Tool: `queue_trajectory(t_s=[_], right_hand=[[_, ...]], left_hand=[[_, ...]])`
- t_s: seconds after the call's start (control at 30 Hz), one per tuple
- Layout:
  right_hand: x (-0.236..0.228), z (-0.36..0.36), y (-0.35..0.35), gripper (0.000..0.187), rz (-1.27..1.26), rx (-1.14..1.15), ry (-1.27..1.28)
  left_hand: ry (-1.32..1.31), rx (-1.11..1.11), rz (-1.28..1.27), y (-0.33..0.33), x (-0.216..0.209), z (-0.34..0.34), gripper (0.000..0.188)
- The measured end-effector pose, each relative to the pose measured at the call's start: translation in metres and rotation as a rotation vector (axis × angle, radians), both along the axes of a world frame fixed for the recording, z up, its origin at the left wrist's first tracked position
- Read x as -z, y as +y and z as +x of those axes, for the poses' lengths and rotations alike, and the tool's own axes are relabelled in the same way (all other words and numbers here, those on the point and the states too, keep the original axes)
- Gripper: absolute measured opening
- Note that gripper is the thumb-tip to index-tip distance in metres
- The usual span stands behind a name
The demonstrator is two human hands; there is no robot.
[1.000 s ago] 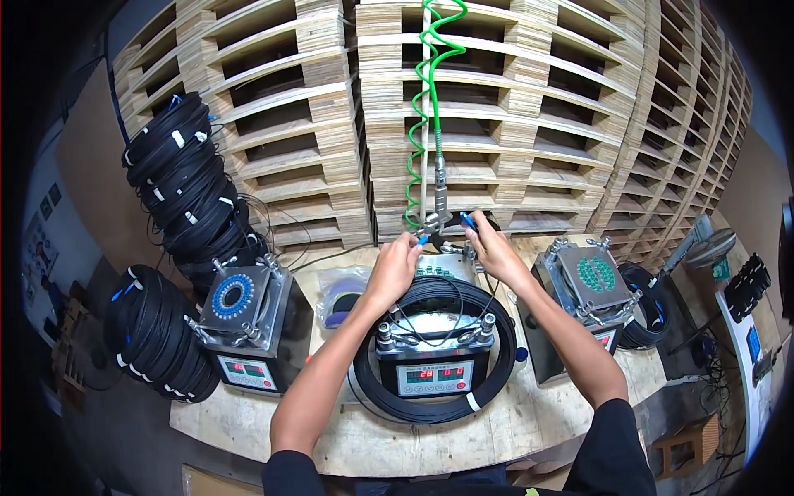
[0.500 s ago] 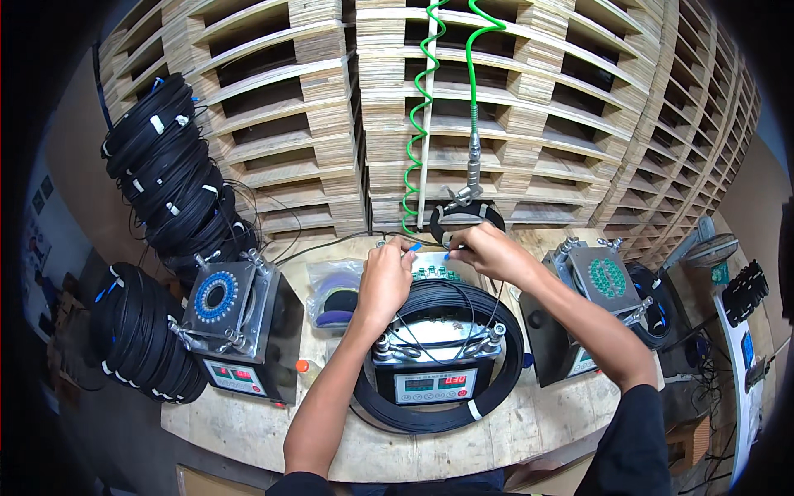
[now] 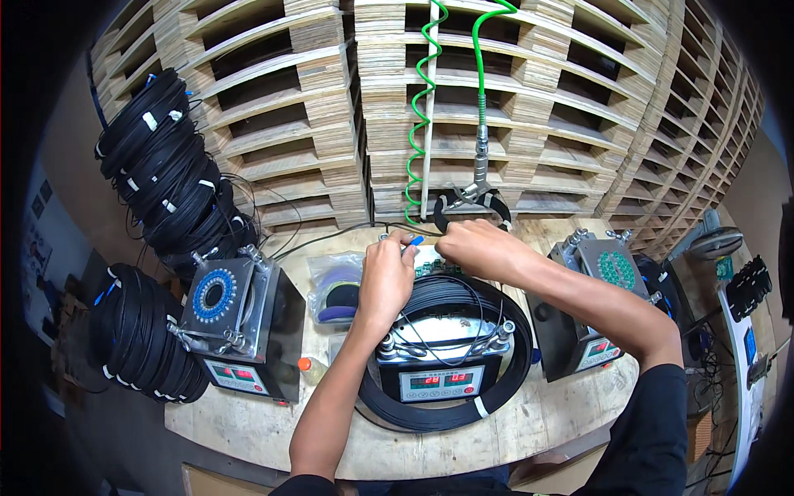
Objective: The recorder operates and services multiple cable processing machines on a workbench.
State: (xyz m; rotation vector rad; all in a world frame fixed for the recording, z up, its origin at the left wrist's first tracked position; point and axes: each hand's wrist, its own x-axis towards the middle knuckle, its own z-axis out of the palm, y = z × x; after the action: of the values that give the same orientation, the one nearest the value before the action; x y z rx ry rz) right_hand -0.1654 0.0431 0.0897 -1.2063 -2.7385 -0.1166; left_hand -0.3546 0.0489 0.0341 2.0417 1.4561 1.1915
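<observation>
Left hand (image 3: 387, 274) pinching a small blue piece (image 3: 416, 241) over a wooden workbench (image 3: 248, 428)

2 forearms in dark sleeves (image 3: 649, 422) reach across the bench. The left hand grips the blue piece between thumb and fingers, near the far side of a large black cable coil (image 3: 522, 364). The right hand (image 3: 480, 250) is close beside it, knuckles up and fingers curled — anything inside is hidden, so I cannot tell if it holds something. The coil loops around the middle machine (image 3: 438, 337), which has a lit red display (image 3: 442, 380); thin loose strands cross its top. To the left stands a machine (image 3: 275, 347) topped by a ring of blue parts (image 3: 200, 299); to the right, a machine (image 3: 556, 343) with green parts (image 3: 614, 269). Between the left and middle machines are an orange-capped bottle (image 3: 311, 370) and a clear bag (image 3: 322, 273) of discs. Cable bundles (image 3: 161, 169) tower at far left — behind everything, wooden pallets (image 3: 322, 74)
</observation>
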Motion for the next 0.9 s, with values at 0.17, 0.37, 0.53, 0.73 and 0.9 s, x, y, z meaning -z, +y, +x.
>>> queue_trajectory(t_s=[0.17, 0.37, 0.53, 0.73, 0.9], right_hand=[[0.009, -0.004, 0.011, 0.013, -0.103, 0.049, -0.130], [0.019, 0.002, 0.012, 0.012, -0.203, 0.130, 0.092], [0.039, 0.015, -0.008, 0.017, -0.134, 0.151, 0.480], [0.036, 0.011, -0.028, 0.024, -0.109, 0.358, 0.570], [0.036, 0.010, -0.023, 0.023, -0.245, 0.362, 0.701]], left_hand=[[0.010, 0.005, 0.006, 0.003, 0.001, 0.002, 0.018], [-0.026, 0.003, 0.056, 0.006, 0.000, 0.002, 0.020], [0.108, 0.310, -0.024, 0.008, -0.018, -0.003, 0.017], [0.446, 0.364, 0.011, 0.018, -0.063, -0.002, 0.013], [0.788, 0.361, 0.101, 0.017, -0.059, 0.015, 0.011]])
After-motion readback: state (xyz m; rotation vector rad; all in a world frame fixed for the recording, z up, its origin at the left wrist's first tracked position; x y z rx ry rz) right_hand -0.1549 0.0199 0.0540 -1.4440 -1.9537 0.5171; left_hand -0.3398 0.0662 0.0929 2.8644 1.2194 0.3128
